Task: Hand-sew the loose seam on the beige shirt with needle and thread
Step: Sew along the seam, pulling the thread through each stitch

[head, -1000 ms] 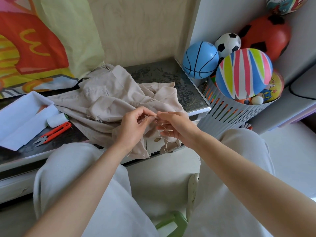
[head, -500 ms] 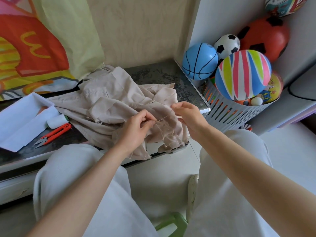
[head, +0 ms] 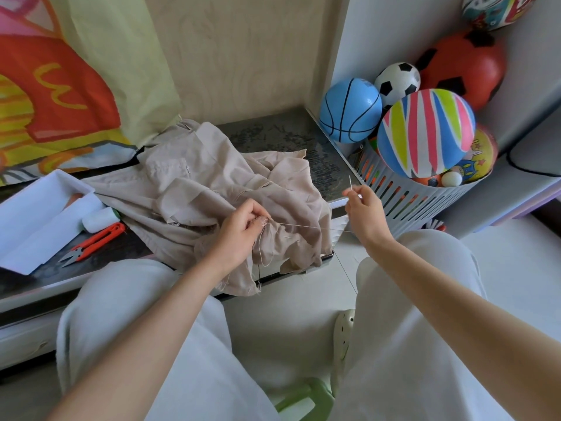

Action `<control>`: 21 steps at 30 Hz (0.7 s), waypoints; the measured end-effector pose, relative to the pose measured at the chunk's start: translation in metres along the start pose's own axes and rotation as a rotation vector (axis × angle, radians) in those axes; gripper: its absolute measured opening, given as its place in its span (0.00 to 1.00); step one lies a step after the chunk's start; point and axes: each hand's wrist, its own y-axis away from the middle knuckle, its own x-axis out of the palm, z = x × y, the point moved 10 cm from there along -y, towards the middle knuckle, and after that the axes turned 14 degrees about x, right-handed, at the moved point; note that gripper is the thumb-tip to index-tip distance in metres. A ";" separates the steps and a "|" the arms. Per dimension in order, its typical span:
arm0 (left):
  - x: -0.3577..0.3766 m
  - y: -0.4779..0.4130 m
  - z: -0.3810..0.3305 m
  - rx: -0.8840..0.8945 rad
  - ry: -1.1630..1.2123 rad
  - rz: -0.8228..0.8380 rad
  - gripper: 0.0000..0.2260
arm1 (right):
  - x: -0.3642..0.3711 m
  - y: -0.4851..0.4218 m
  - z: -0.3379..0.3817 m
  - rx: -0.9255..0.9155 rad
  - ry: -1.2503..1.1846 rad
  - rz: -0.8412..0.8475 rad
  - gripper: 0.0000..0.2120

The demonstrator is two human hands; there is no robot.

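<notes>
— Near the middle of the frame, the beige shirt point(head: 212, 189) lies crumpled on the dark counter point(head: 273, 132), its lower edge hanging over the front lip. Where is the seam?

— Under the left grip point(head: 239, 229), just below centre. Its fingers are curled tight, pinching a gathered fold of the cloth. The stitches themselves are too small to make out.

— And the needle?

— Right of centre, well clear of the cloth. The right grip point(head: 364, 214) is closed on the needle point(head: 350, 182), thumb against fingertips, with one end poking upward. A pale thread point(head: 303, 226) runs nearly straight from the pinched fold toward that hand, and a loose tail dangles below the left grip.

— So which step is it?

— I'd judge it the draw-through: a stitch is in and the thread is being pulled out to length. It looks close to taut.

— What does the next move call for?

— Probably bringing the needle to the fold and entering just beside the last stitch. The left grip would need to hold the layers aligned, and the pull should be gentle, since the cloth is bunched at the pinch and could pucker.

— Anything further out?

— Orange snips point(head: 94, 243) and a white spool point(head: 98, 221) lie at the left beside a white tray point(head: 39, 214). A basket point(head: 409, 202) of balls stands at the right, near the right grip.
</notes>
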 end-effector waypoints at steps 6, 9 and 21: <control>-0.005 0.001 0.011 -0.032 -0.052 -0.010 0.10 | -0.022 -0.009 -0.013 -0.036 0.159 -0.103 0.09; -0.008 0.001 0.017 -0.052 -0.071 -0.019 0.09 | -0.031 -0.012 -0.022 -0.063 0.272 -0.160 0.11; 0.006 0.001 0.003 -0.015 0.007 0.048 0.06 | 0.077 0.053 0.007 -0.041 0.235 0.510 0.08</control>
